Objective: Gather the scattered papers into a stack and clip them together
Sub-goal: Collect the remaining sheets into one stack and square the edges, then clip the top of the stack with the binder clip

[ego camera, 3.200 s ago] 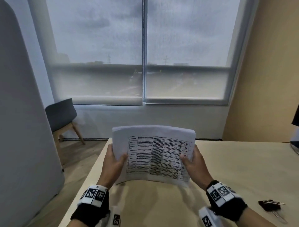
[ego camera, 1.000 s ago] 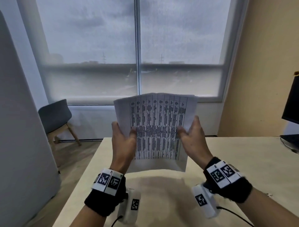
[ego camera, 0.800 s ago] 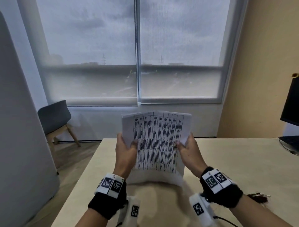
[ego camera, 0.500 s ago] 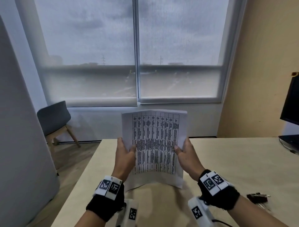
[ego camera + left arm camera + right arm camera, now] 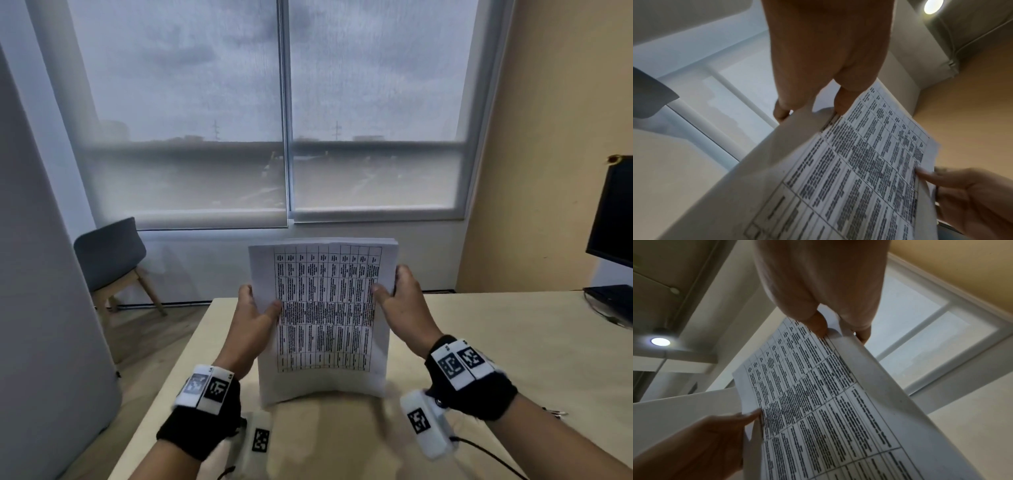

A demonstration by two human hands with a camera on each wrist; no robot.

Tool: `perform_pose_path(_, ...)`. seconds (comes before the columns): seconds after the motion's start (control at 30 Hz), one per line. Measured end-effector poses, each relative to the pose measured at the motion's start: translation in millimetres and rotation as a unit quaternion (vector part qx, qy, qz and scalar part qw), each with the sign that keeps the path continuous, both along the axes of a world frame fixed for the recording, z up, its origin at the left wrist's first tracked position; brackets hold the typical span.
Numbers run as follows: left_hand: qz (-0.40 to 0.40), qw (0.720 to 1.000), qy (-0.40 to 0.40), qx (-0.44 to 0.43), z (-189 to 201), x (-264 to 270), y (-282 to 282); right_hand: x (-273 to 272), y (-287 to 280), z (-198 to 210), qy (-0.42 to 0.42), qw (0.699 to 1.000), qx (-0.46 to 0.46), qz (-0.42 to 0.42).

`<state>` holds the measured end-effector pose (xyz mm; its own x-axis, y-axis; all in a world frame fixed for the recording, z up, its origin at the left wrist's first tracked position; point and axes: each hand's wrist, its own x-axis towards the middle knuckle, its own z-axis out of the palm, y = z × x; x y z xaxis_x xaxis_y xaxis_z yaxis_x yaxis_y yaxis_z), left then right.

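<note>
We've got the stack of printed table sheets (image 5: 325,318) upright between us, left hand (image 5: 251,323) pinching one side edge, right hand (image 5: 404,308) pinching the other, bottom edge on the desk (image 5: 513,342).

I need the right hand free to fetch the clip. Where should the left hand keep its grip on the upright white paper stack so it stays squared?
Probably mid-height on the left long edge, where the left hand already pinches the white printed paper stack, thumb in front and fingers behind. The stack stands on its short bottom edge on the pale wooden table, bowing near the base, so a grip from the side should hold the sheets aligned once the right hand lets go.
</note>
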<state>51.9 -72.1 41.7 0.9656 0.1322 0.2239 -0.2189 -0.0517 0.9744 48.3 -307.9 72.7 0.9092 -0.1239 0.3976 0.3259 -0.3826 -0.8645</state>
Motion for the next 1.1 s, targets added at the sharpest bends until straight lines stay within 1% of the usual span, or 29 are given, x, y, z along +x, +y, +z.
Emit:
perform_pose_path(0.07, -0.026, 1.000, 0.004, -0.007, 3, 0, 4, 0, -2, 1, -0.004, 1.000, -0.008, -0.004)
perform_pose_path(0.17, -0.059, 0.997, -0.009, -0.041, 14, -5, 10, -1, -5, -3, -0.021, 0.999, -0.018, -0.024)
perform_pose_path(0.2, -0.074, 0.996, -0.011, -0.038, 17, -7, 10, -2, -5, -3, -0.027, 0.999, -0.022, -0.030)
perform_pose_path(0.27, -0.095, 0.995, -0.017, 0.019, 21, -9, 9, -3, -6, -1, -0.030, 0.999, -0.022, -0.029)
perform_pose_path(0.3, -0.093, 0.994, -0.026, 0.051, 22, -10, 7, -2, -8, 0, -0.025, 0.999, -0.022, -0.022)
perform_pose_path(0.37, -0.063, 0.993, -0.058, 0.084, 22, -10, 2, -3, -16, 3, -0.006, 0.998, -0.054, -0.014)
perform_pose_path(0.43, -0.041, 0.992, -0.082, 0.090, 21, -9, -3, -8, -36, 7, 0.031, 0.994, -0.105, -0.023)
perform_pose_path(0.5, -0.027, 0.991, -0.094, 0.087, 20, -9, -6, -17, -67, 9, 0.103, 0.982, -0.151, -0.045)
perform_pose_path(0.53, -0.026, 0.992, -0.093, 0.086, 19, -10, -10, -25, -89, 9, 0.155, 0.969, -0.180, -0.067)
perform_pose_path(0.57, -0.021, 0.992, -0.093, 0.087, 19, -10, -12, -32, -109, 7, 0.204, 0.949, -0.221, -0.095)
perform_pose_path(0.63, -0.007, 0.992, -0.085, 0.094, 20, -12, -20, -51, -153, -1, 0.291, 0.890, -0.313, -0.161)
perform_pose_path(0.67, -0.002, 0.992, -0.083, 0.096, 22, -14, -24, -60, -171, -7, 0.328, 0.861, -0.340, -0.186)
perform_pose_path(0.7, -0.005, 0.992, -0.082, 0.098, 23, -14, -28, -69, -186, -15, 0.363, 0.841, -0.348, -0.200)
perform_pose_path(0.77, -0.018, 0.991, -0.089, 0.101, 25, -14, -34, -81, -207, -31, 0.418, 0.823, -0.324, -0.208)
perform_pose_path(0.87, -0.028, 0.989, -0.096, 0.106, 27, -16, -43, -89, -218, -47, 0.461, 0.824, -0.250, -0.216)
perform_pose_path(1.0, -0.036, 0.988, -0.103, 0.114, 28, -19, -50, -88, -217, -57, 0.499, 0.806, -0.231, -0.220)
perform_pose_path(1.1, -0.037, 0.987, -0.109, 0.113, 29, -22, -50, -84, -218, -61, 0.512, 0.814, -0.194, -0.193)
